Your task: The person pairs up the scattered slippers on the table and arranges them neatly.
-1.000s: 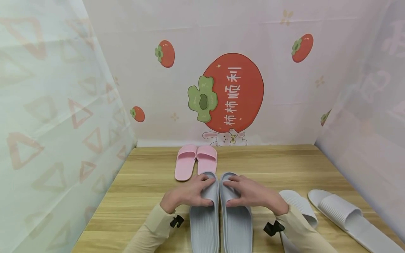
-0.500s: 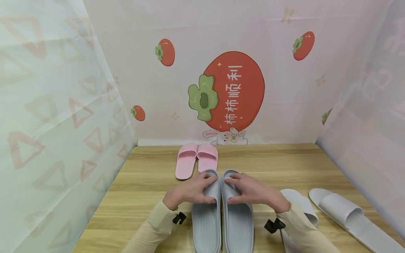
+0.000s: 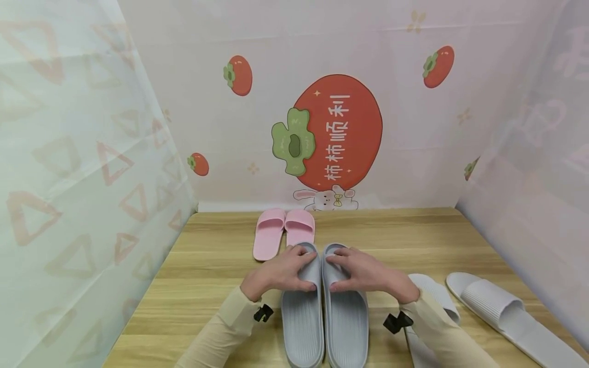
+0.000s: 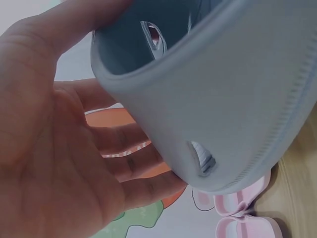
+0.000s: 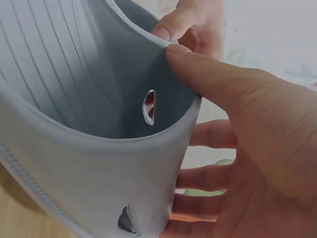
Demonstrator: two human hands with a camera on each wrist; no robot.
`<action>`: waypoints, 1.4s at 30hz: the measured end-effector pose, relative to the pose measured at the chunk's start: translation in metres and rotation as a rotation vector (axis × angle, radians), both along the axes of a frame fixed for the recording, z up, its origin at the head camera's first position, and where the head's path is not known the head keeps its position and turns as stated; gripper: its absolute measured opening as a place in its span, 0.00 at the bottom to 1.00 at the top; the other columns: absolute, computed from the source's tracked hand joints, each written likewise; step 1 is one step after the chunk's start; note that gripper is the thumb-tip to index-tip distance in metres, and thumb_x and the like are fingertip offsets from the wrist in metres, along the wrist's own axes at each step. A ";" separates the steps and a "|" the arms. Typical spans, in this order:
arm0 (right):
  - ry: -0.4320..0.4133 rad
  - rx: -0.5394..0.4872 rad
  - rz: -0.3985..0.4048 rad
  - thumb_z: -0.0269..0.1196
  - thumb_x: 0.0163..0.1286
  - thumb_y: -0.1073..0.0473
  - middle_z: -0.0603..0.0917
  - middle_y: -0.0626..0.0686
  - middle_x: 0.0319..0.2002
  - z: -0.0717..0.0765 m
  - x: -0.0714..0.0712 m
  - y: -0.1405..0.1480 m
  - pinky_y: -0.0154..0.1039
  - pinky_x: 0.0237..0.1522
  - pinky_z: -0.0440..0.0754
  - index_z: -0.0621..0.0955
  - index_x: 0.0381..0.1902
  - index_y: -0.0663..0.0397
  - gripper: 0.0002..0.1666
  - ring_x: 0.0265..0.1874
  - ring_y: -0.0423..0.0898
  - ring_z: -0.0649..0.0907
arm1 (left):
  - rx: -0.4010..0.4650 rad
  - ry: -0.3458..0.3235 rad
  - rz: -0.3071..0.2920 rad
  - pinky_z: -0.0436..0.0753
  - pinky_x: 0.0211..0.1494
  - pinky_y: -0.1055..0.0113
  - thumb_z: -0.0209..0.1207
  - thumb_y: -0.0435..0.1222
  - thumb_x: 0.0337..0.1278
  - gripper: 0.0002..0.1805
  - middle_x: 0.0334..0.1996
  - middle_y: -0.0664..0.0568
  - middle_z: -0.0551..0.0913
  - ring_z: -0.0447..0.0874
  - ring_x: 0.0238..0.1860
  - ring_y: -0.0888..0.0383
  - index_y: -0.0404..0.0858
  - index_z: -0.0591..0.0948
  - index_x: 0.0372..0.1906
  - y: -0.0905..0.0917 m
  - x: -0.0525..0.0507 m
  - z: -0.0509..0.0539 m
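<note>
head view forward-down, wrist views close, grey slippers shared

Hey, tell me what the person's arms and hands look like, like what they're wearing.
The left hand and right hand are bare, with no gloves. The left sleeve and right sleeve are plain cream, reaching the wrists. A left black piece and right black piece, both small, show there.

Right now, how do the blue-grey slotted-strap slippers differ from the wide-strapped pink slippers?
Left hand and right hand hold the blue-grey slippers; neither holds the pink slippers, which lie nearer the wall than the blue-grey pair. Both pairs point toes toward the wall.
</note>
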State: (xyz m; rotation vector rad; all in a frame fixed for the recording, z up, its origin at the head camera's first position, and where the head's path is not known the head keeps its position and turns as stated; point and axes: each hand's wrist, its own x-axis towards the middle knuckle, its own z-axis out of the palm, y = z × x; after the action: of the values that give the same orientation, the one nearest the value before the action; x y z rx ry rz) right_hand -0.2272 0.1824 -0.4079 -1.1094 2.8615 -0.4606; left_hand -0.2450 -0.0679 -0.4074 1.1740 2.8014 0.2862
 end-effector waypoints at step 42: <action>-0.003 0.016 -0.011 0.67 0.59 0.35 0.80 0.61 0.59 0.007 -0.028 0.011 0.51 0.54 0.80 0.78 0.61 0.57 0.41 0.55 0.54 0.80 | -0.058 0.004 0.032 0.75 0.65 0.58 0.61 0.59 0.55 0.42 0.65 0.46 0.73 0.70 0.64 0.51 0.43 0.69 0.71 0.030 -0.023 0.010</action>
State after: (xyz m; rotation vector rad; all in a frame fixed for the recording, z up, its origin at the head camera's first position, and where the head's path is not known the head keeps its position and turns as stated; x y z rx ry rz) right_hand -0.2551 0.1931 -0.4005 -1.0908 2.8647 -0.4394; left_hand -0.2678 -0.0378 -0.3969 1.1194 2.8140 0.2039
